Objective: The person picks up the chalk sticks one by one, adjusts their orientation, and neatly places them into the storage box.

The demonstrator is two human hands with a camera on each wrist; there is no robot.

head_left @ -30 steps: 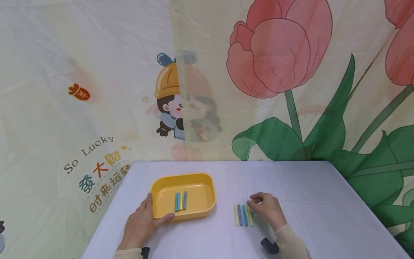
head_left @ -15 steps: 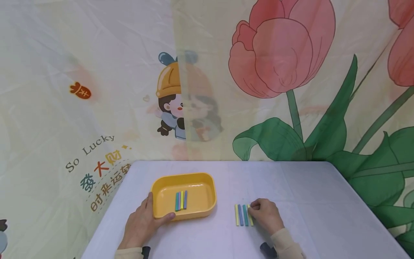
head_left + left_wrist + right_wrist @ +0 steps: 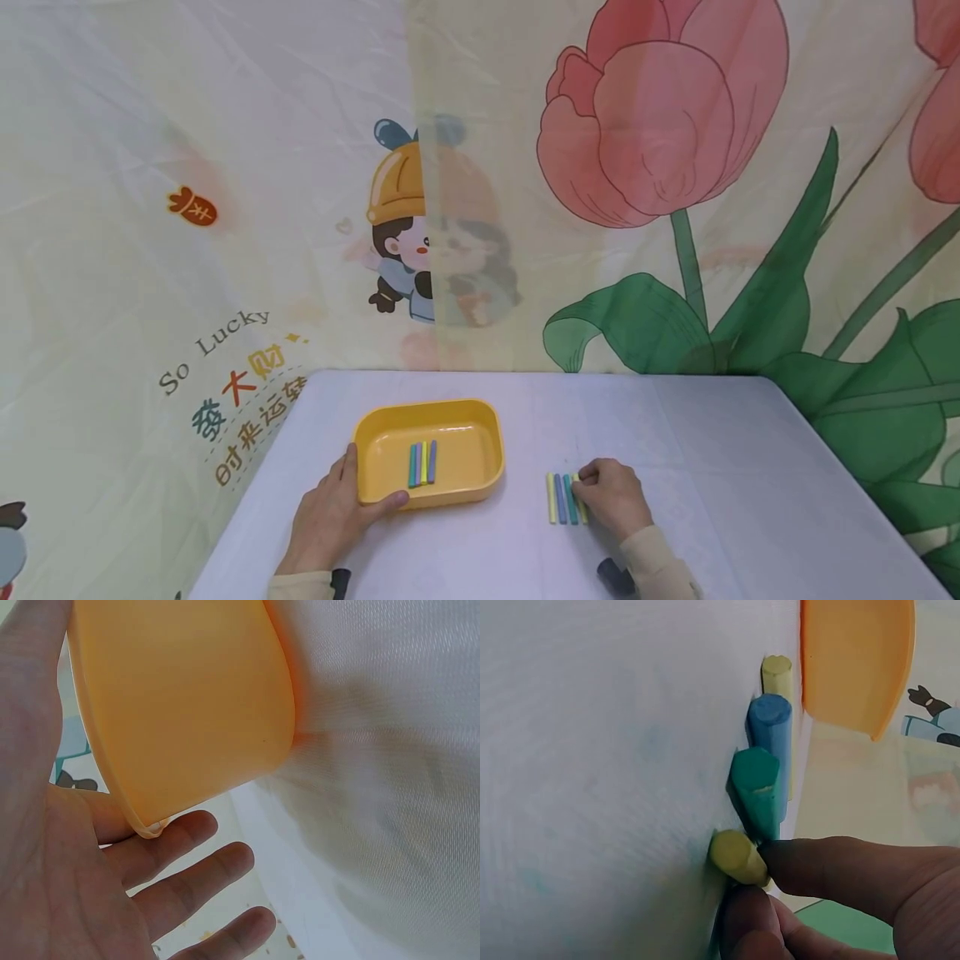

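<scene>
Chalk (image 3: 733, 852), rightmost yellow stick, on tabletop (image 3: 705, 508). Right hand (image 3: 615, 498) now pinches it, thumb and finger lower than a second ago; grip apparently taken, lift not yet begun. Left hand (image 3: 330, 515) holds yellow tray (image 3: 474, 454) by its corner.

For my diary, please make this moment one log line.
left hand: touching yellow tray; right hand: pinching rightmost yellow stick; inside tray: four sticks; row: green stick, blue stick, leftmost yellow stick
</scene>
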